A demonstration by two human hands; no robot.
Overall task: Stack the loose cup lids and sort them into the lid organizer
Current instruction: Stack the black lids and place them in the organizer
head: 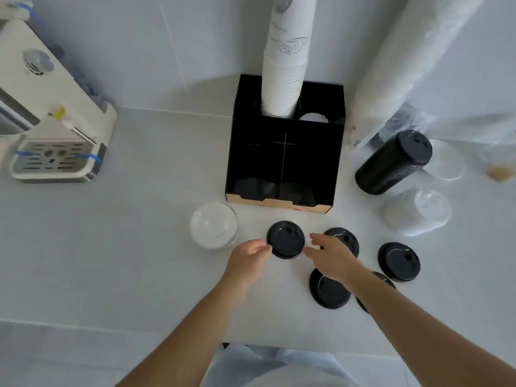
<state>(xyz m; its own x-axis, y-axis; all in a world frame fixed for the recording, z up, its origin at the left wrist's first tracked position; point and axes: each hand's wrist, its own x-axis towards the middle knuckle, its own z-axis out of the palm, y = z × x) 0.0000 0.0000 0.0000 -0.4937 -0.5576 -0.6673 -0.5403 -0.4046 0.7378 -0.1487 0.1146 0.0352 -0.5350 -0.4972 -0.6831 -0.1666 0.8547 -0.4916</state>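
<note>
Five loose black lids lie on the white counter (111,247). Black lid organizer (284,163) stands at 12 o'clock. Left hand (248,258) and right hand (332,258), fingers spread, flank the nearest lid (285,239), fingertips touching its rim at 9 and 3 o'clock.

One view only, head cam, wide-angle, so no overlap w/ any other view. Looks steeply down and fwd from above the counter (111,247); both forearms enter from the bottom edge. Left hand (247,256) and right hand (332,258) sit near frame centre, close to the lens. Lid organizer (284,163) is just beyond the hands, wall behind it. Coffee machine (53,121) is far left of the left hand, bent by lens distortion at the edge.
</note>
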